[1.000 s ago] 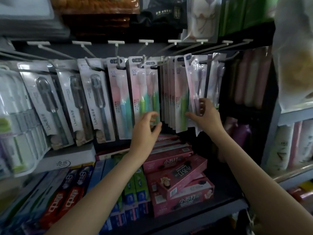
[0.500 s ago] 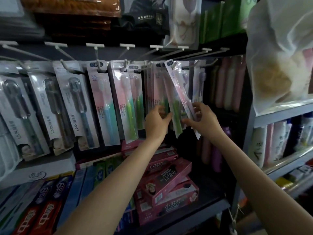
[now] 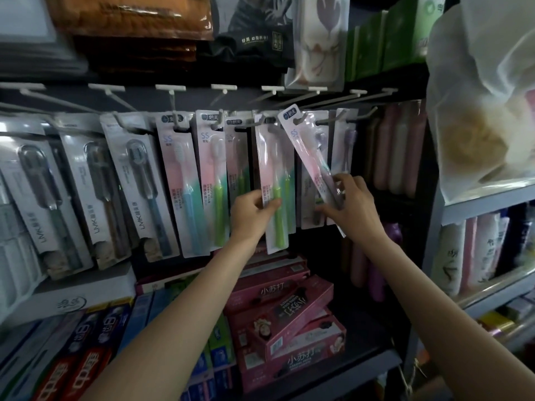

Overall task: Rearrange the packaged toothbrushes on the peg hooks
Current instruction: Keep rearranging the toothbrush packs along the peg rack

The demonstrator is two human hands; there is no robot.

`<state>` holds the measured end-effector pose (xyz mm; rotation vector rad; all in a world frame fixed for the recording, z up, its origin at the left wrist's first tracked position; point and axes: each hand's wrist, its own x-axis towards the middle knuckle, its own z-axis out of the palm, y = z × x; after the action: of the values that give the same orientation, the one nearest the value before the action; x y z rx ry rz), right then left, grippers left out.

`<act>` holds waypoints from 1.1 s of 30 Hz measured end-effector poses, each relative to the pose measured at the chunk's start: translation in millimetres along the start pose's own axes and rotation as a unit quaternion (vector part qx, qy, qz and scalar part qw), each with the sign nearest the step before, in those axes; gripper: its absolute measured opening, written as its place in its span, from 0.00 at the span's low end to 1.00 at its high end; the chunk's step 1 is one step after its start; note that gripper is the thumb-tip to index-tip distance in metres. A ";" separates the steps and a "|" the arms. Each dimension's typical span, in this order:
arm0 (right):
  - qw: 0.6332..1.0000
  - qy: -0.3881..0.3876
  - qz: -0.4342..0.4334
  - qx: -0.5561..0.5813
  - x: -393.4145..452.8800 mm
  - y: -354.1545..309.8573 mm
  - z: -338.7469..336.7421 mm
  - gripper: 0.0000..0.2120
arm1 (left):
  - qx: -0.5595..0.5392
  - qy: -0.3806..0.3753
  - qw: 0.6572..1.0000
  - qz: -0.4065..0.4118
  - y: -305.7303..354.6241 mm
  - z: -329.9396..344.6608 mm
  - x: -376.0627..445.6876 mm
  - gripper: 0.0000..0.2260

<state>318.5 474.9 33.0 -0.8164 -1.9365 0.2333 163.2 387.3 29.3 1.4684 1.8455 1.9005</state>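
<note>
grey packs (image 3: 139,192) read "lmk"; pink boxes (image 3: 292,311) read "小苏打".

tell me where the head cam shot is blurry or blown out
Head view: the white plastic bag at upper right is overexposed and hazy; the left-edge toothbrush packs smear and bow from wide-angle distortion; the lower shelf under the toothpaste boxes is dim; both hands, left and right, look fairly sharp.

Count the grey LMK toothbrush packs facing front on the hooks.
3, side by side at the rack's left end: leftmost pack, middle pack, right pack beside the pink-and-blue pack. More may hang hidden behind them.
</note>
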 end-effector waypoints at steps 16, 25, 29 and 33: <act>1.000 -0.029 0.007 0.006 -0.4 -10.8 13.3 0.28 | -0.049 0.037 0.998 -0.023 3.2 -9.6 3.4 0.07; 1.000 -0.027 0.008 0.008 0.7 -5.8 9.8 0.28 | 0.132 0.006 0.977 -0.168 21.6 3.1 42.5 0.19; 1.000 -0.008 0.011 -0.012 -0.9 -2.5 6.9 0.27 | 0.168 0.098 0.980 -0.041 3.5 13.8 12.3 0.30; 1.000 -0.014 0.011 -0.014 -1.6 -2.4 6.9 0.27 | 0.223 0.142 0.952 0.154 -9.1 25.0 4.4 0.26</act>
<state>312.1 473.3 29.6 -0.8577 -1.9607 0.2335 173.1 410.2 19.0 1.7818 2.4300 2.0051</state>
